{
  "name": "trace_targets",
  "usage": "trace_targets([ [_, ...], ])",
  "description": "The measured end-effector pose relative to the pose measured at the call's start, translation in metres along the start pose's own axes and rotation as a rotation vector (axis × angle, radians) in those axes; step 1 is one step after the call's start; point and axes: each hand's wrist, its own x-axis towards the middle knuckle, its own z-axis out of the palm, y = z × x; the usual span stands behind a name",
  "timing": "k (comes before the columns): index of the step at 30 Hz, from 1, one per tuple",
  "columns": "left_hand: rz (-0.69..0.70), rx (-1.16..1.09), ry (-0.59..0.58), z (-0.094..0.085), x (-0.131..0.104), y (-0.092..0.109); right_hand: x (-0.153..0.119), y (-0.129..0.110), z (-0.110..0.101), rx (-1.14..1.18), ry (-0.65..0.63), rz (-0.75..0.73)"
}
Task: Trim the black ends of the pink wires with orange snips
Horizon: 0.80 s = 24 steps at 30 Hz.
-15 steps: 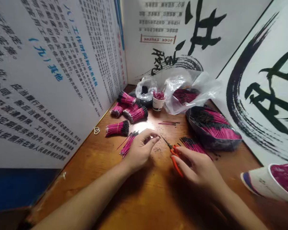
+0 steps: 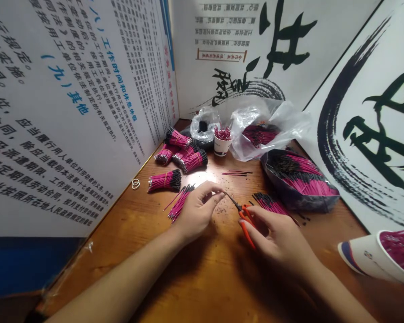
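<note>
My right hand [image 2: 279, 231] is closed round the orange handles of a small pair of scissors [image 2: 244, 215]. The dark blades point up and left, and their tips lie at or very near the fingertips of my left hand [image 2: 200, 208]. Thumb and forefinger of that hand are pinched together. Whatever is between them is too small to make out. Just left of it lies a loose pile of magenta wires with black ends [image 2: 178, 208], partly covered by the hand. Another loose pile of such wires [image 2: 271, 204] rests beyond my right hand.
Banded wire bundles [image 2: 164, 180] lie at left, near rubber bands [image 2: 135, 183]. Behind are a paper cup of wires [image 2: 222, 146] and plastic bags [image 2: 242, 152]. A dark wire-filled bag [image 2: 299, 202] sits right; a larger cup [image 2: 360, 255] is near the right edge. Printed panels [image 2: 70, 112] enclose the table.
The scissors' tips have shifted slightly up and left, closer to my left fingertips. Both hands otherwise hold nearly the same place.
</note>
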Motion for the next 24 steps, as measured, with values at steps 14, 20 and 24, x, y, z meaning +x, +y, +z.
trace_targets([
  [14, -0.054, 0.034, -0.010, 0.000, -0.001, 0.002, 0.003, 0.007, -0.004, -0.047, 0.053, 0.096],
  [20, -0.057, 0.033, -0.007, 0.000, -0.001, 0.002, 0.003, 0.006, -0.006, -0.040, 0.058, 0.073],
  [24, -0.051, 0.040, 0.009, 0.000, -0.001, 0.001, 0.001, 0.001, -0.004, -0.017, 0.025, 0.015],
])
